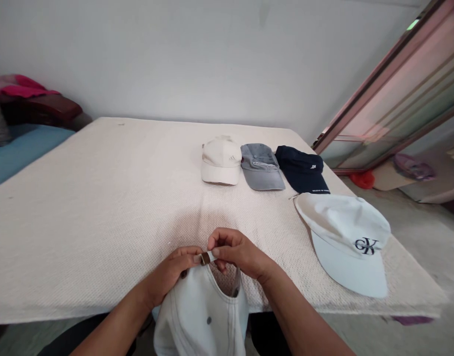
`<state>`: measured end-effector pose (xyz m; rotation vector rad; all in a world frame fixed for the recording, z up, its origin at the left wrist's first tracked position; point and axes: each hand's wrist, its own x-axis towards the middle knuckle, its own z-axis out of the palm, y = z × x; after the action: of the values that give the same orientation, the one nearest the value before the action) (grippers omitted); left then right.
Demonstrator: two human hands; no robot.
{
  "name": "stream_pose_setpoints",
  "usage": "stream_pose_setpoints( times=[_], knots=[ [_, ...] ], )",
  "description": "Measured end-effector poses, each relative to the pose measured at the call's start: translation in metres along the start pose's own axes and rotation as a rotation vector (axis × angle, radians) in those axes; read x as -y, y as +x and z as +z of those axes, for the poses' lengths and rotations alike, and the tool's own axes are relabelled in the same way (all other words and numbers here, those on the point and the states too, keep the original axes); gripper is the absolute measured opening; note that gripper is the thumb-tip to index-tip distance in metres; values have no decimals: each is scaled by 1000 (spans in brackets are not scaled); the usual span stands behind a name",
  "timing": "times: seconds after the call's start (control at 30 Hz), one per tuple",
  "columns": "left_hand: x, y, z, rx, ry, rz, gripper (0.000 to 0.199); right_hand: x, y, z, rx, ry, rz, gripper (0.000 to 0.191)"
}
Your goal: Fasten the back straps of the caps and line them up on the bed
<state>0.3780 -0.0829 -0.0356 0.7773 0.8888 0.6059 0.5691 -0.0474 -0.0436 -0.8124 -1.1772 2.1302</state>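
A pale grey-white baseball cap (203,311) is held at the table's front edge, its back opening facing up. My left hand (175,269) pinches the cap by the brown and metal buckle (205,258) of its back strap. With thumb and finger, my right hand (240,252) grips the light strap end just right of the buckle. The cap's lower part hangs below the table edge and runs out of view.
On the cloth-covered table (101,222) lie a cream cap (221,160), a grey cap (262,167), a navy cap (303,169) and, nearer on the right, a white cap with black letters (347,242). A wall (156,59) stands behind; a blue surface (26,148) is at left.
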Motion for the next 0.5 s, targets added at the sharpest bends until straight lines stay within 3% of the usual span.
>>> stream_pose_setpoints(
  times=[0.23, 0.5],
  knots=[
    [1, 1, 0, 18, -18, -19, 25, -6, 3, 5, 35, 45, -65, 25],
    [5, 2, -13, -173, -78, 74, 12, 8, -7, -6, 18, -108, 16, 28]
  ],
)
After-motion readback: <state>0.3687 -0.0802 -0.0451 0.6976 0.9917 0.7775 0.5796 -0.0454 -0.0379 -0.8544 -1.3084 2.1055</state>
